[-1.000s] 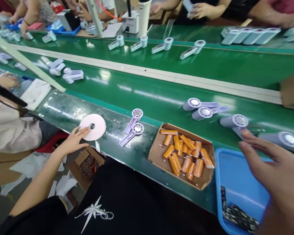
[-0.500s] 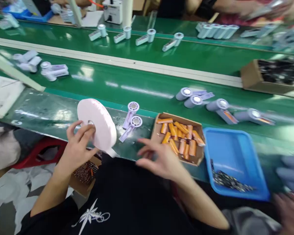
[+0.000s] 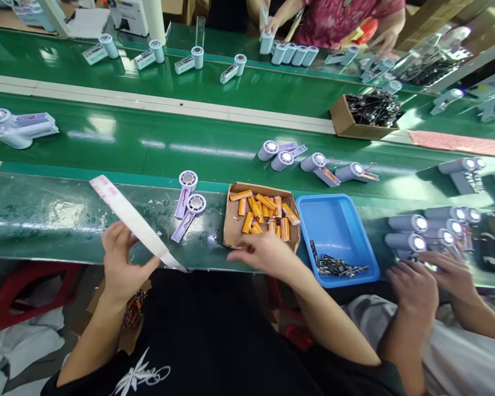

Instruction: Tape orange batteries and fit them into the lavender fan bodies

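My left hand (image 3: 121, 263) holds a white tape roll (image 3: 134, 221) on edge, tilted over the table's near rim. My right hand (image 3: 260, 252) hovers with fingers spread at the near side of a cardboard tray (image 3: 230, 226) that holds several orange battery cells (image 3: 263, 213). Two lilac fan parts (image 3: 188, 204) lie on the table between my two hands.
A blue tray (image 3: 334, 227) with dark small parts sits right of the cardboard tray. A co-worker's hands (image 3: 427, 280) work at grey fan bodies (image 3: 424, 228) at the right. More fan bodies (image 3: 309, 161) lie on the green belt (image 3: 107, 137). A box of dark parts (image 3: 365, 114) stands behind.
My left hand lifted the tape roll off the table and turned it on edge. My right hand came in from the far right to the cardboard tray. The view swung right.
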A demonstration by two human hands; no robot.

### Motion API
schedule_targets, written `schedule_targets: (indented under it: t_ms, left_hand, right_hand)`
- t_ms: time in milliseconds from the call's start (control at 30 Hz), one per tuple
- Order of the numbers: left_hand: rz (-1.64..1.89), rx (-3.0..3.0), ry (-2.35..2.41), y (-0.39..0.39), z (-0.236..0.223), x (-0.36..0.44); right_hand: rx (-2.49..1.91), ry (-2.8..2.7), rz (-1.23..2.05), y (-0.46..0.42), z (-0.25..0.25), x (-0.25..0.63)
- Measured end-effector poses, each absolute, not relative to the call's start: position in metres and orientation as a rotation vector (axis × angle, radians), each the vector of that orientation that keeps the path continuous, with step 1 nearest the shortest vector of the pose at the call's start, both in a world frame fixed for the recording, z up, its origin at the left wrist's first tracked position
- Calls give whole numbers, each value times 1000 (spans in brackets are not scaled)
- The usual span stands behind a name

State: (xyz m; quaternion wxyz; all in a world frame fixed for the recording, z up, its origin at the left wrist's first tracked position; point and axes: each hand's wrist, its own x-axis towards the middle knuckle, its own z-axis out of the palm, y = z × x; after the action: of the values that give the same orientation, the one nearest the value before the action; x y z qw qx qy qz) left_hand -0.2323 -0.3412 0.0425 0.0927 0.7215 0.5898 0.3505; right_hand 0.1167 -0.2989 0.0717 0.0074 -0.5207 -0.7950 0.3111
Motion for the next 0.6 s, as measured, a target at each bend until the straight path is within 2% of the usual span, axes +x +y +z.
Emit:
schedule_targets:
  t_ms: [100, 167, 300, 400, 467, 600]
  left_hand:
    - [1066, 2232, 1698, -340, 38, -227]
    - [1018, 2347, 1634, -337, 36, -219]
    - [923, 2431, 1581, -335, 36, -206]
    - [807, 2435, 1526, -339, 40, -202]
    - [748, 2446, 1471, -341, 43, -200]
    - [698, 2475, 1375, -344, 50, -193]
  right_hand:
    - [-2205, -2443, 432, -283, 65, 143]
    - [-2272, -2470, 424, -277, 55, 155]
    - [-1823, -2119, 771, -281, 42, 172]
    - [-1362, -1722, 852, -294, 50, 173]
    - [-1117, -1667, 766, -301, 59, 164]
    - [-833, -1845, 372, -308, 75, 144]
